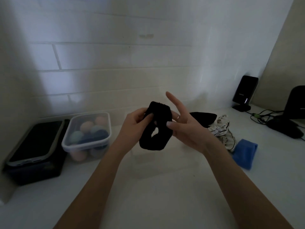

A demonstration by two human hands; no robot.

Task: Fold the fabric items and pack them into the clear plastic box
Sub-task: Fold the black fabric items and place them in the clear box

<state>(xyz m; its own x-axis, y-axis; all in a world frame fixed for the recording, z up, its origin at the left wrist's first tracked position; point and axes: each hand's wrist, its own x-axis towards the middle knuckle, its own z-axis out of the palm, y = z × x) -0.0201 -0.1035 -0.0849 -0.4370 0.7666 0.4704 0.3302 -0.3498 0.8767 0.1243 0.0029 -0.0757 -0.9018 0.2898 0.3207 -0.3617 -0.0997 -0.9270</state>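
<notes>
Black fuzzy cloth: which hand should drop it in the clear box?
Probably the left hand. Its fingers already pinch the black cloth, and the clear box sits on the left side. The right hand is farther, nearer the blue cloth.

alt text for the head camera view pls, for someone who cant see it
Both hands, left hand and right hand, hold a black fuzzy fabric piece above a white counter. At left a clear plastic box holds rolled pastel and dark blue fabric items; at right lie a black fabric piece, a striped cream cloth and a folded blue cloth.
</notes>
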